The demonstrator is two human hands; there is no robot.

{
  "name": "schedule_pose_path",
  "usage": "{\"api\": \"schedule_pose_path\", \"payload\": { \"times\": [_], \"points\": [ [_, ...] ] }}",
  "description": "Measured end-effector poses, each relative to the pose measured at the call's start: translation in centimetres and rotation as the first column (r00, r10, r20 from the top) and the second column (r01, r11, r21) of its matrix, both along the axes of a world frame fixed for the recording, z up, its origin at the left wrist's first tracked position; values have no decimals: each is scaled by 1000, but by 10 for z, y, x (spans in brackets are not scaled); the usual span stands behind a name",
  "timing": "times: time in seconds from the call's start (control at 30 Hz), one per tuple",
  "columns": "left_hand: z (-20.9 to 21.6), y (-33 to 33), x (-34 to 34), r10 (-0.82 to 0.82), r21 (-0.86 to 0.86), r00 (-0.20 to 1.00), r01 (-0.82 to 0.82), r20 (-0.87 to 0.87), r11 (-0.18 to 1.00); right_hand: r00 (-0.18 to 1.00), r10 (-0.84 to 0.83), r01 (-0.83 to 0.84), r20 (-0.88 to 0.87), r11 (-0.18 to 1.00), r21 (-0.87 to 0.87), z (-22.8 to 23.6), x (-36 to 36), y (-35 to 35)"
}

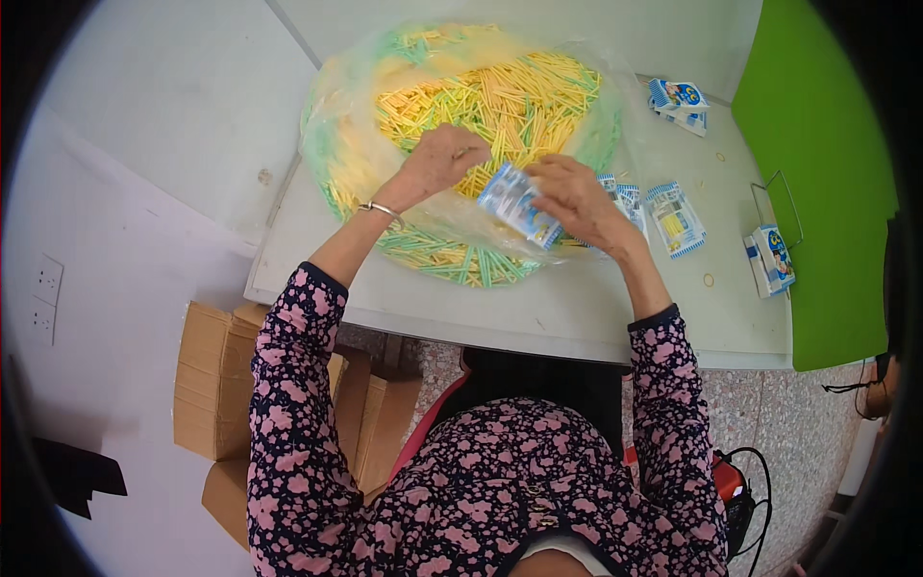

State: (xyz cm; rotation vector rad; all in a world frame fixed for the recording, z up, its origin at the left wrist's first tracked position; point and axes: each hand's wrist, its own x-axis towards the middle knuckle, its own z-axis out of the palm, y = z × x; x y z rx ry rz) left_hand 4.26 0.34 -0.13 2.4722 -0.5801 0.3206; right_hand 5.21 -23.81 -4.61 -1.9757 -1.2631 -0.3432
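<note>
A large clear plastic bag (351,159) lies open on the table, full of thin yellow, green and orange sticks (534,91). Over its near side my right hand (582,200) grips a small blue-and-white packet (519,205), tilted and slightly blurred. My left hand (444,162) hovers above the sticks, just left of the packet's upper end. Its fingers are curled together, and what they hold, if anything, is too small to make out. Beside my right hand, several similar packets (677,219) rest on the table, one showing yellow sticks through its window.
More packets (679,101) lie stacked at the far right, and another bundle (769,260) sits by a wire holder (781,207) near the green panel (817,173). Rubber bands (709,280) are on the white table (615,322). Cardboard boxes (216,380) stand below left.
</note>
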Motion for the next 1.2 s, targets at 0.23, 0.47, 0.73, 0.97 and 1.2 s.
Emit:
{"api": "schedule_pose_path", "payload": {
  "times": [0.23,0.47,0.73,0.97,1.2],
  "points": [
    [-25,4,-3,-67,260,983,21,170,966,999,-25,12,-37,952,-307,8,-16,-4],
    [-33,-38,9,-42,359,977,-37,211,933,996,35,-58,-86,957,-285,15,-20,-12],
    [-33,-59,9,61,624,995,-95,76,775,996,59,-76,-71,964,-255,3,-27,-15],
    [-29,-62,14,252,440,928,-113,-272,891,996,41,-60,-76,959,-276,1,-28,-17],
    [-42,-39,37,143,251,903,-40,-406,967,995,74,-88,-65,964,-251,4,-27,-11]
  ]
}}
